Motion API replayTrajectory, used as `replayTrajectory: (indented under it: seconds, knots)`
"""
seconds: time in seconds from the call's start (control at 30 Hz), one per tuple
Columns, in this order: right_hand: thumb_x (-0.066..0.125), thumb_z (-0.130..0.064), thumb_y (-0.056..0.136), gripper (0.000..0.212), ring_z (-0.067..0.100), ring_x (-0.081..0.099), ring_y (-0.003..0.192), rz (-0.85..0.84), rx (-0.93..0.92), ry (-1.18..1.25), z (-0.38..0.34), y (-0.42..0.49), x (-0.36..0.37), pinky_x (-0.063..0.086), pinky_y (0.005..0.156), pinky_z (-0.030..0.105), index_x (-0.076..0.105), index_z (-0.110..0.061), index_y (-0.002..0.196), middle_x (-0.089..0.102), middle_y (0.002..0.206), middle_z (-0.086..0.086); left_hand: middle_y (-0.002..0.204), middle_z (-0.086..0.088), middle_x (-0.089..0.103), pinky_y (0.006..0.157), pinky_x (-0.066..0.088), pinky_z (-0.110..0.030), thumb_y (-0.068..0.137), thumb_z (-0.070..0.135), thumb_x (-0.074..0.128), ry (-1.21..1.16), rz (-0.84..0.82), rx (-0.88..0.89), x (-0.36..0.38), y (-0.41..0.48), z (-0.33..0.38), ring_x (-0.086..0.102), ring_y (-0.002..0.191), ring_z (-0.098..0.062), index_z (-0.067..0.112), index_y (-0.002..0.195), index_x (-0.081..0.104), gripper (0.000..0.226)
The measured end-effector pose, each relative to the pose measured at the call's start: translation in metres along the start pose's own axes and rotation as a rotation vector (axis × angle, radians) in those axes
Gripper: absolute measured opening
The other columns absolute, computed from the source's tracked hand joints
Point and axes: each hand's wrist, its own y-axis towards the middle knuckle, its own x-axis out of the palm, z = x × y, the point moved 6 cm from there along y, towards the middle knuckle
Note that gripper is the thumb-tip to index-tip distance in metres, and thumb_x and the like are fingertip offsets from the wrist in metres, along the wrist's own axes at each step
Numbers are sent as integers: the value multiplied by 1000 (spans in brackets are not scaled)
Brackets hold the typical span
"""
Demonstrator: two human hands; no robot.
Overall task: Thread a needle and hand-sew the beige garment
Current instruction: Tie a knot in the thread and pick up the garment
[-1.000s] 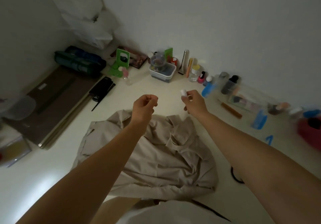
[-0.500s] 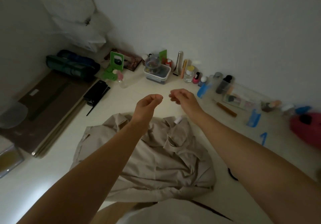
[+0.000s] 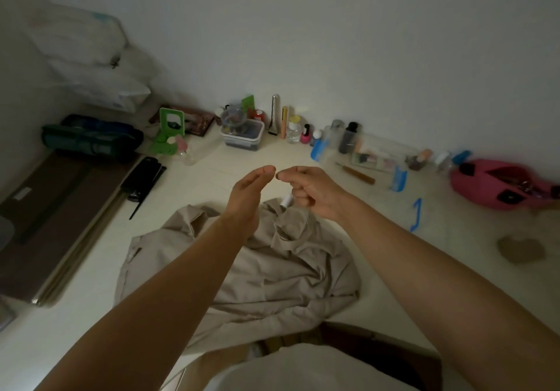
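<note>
Beige garment (image 3: 242, 269): crumpled on the counter (image 3: 212, 175) below both hands, not yet stitched.
White spool (image 3: 286, 201): no longer in the right hand; now lies on the garment's far edge.
Left hand (image 3: 247, 192): grip narrow, fingertips drawn together; I cannot tell what it holds.
Right hand (image 3: 313, 192): fingers curled, its pinch moved in to almost meet the left.
Meaning: threading is probably starting; needle and thread are too fine to see.

**Dim room, soft picture**

The light is low and grey, with no hard shadows. The pale surface (image 3: 212, 178) glows brightest at its near left corner, and the wall (image 3: 363, 42) darkens toward the corners. Folds of the beige garment (image 3: 272, 269) carry only faint shading. The wide lens bends the edges and swells the forearms (image 3: 169, 293). The pink bag (image 3: 485, 184) at the right looks smeared.
</note>
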Motion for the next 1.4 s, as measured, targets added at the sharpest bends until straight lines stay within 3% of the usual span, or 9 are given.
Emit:
replayTrajectory:
  seconds: [0.1, 0.3, 0.53, 0.67, 0.87, 1.03, 1.2, 1.3, 1.4]
  knots:
    - [68, -14, 90, 5, 7, 23, 43, 47, -29, 11, 4, -14, -4, 18, 44, 22, 65, -11, 88, 33, 48, -6, 91, 18, 59, 70, 35, -13, 95, 18, 56, 1, -39, 0, 2, -10, -5, 50, 83, 5, 17, 111, 61, 17]
    - [69, -12, 88, 7, 6, 29, 40, 163, -134, -80, 7, -41, -20, 24, 41, 20, 66, -11, 82, 43, 44, -10, 101, 7, 64, 77, 42, -17, 92, 13, 60, 222, 55, 216, -12, -19, -2, 57, 97, -8, 20, 108, 65, 18]
    - [67, -8, 87, 15, 0, 36, 34, 222, -225, -291, 4, -63, -26, 29, 40, 15, 64, -13, 73, 50, 43, -18, 91, 21, 62, 89, 31, -28, 86, 28, 69, 854, 36, 642, -3, -37, 12, 45, 108, -11, 38, 102, 69, 19]
    - [67, -6, 85, 17, -2, 39, 34, 234, -235, -368, 3, -69, -27, 29, 39, 11, 63, -14, 70, 47, 42, -18, 93, 10, 62, 80, 22, -25, 80, 37, 74, 1167, 84, 869, 14, -53, 18, 43, 106, -18, 32, 108, 72, 29]
    - [66, -4, 84, 21, 0, 36, 35, 242, -245, -401, 4, -74, -33, 27, 39, 11, 60, -12, 66, 44, 46, -12, 79, 5, 65, 74, 28, -31, 78, 31, 77, 1265, 109, 998, 23, -60, 20, 50, 92, -23, 24, 89, 78, 13]
    - [69, -11, 86, 13, 1, 36, 38, 236, -242, -388, 2, -74, -41, 28, 41, 15, 65, -12, 74, 47, 49, -15, 81, 8, 63, 77, 33, -30, 81, 36, 73, 1195, -33, 752, 27, -52, 16, 46, 91, -14, 25, 89, 77, 13]
    - [65, -14, 90, 4, 7, 31, 49, 182, -181, -357, 9, -72, -38, 25, 46, 20, 68, -14, 90, 45, 51, -14, 84, 2, 75, 78, 51, -27, 83, 12, 72, 335, -201, 166, 27, -47, 1, 68, 81, -5, 12, 87, 75, 5]
    - [65, -8, 89, 6, 6, 26, 45, 9, -173, -363, 12, -75, -24, 20, 46, 22, 71, -11, 89, 42, 47, -13, 86, 1, 75, 68, 50, -16, 82, 12, 74, 259, -123, 153, 27, -43, 0, 69, 80, -4, 9, 91, 76, 10]
    - [65, -7, 89, 6, 3, 27, 40, 41, -214, -358, 3, -77, -29, 21, 46, 20, 69, -8, 85, 44, 44, -16, 80, 8, 69, 72, 44, -20, 81, 22, 76, 638, -32, 428, 25, -36, 9, 60, 77, -1, 15, 88, 77, 10]
